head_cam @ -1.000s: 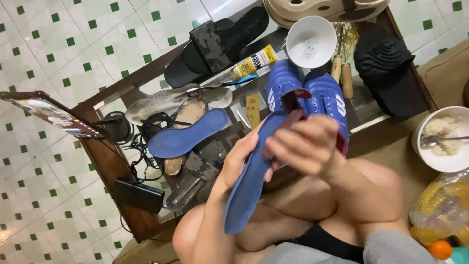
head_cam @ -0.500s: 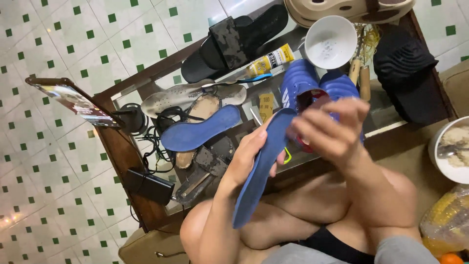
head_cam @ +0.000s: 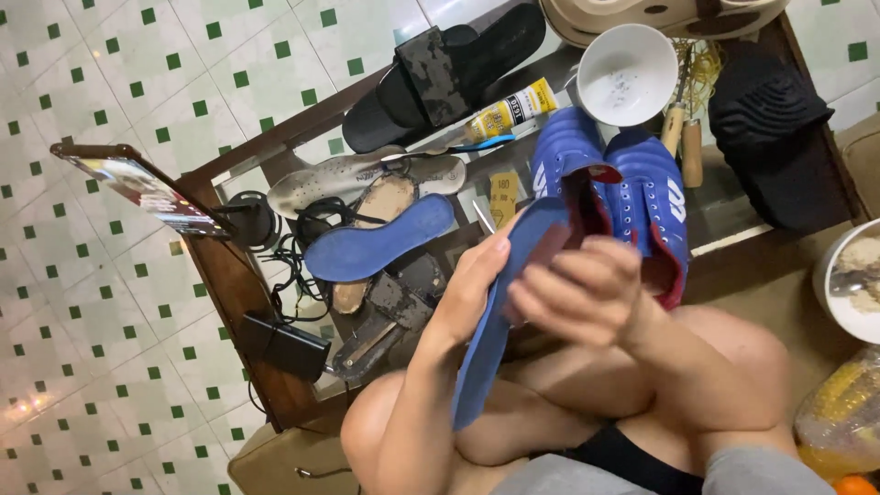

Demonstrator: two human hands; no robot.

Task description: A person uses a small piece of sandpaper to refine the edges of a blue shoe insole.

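Over a cluttered glass table [head_cam: 733, 234] on green-dotted tile floor [head_cam: 110, 82], both hands' grip clamps a blue insole [head_cam: 495, 321].

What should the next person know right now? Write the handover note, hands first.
Left hand: grips the long blue insole along its edge.
Right hand: on the insole's upper part, by the blue shoes.
Things: both shoes sit on the glass table; a second blue insole lies loose on it.
Done: neither insole is inside a shoe.
Left: cannot tell from this view.
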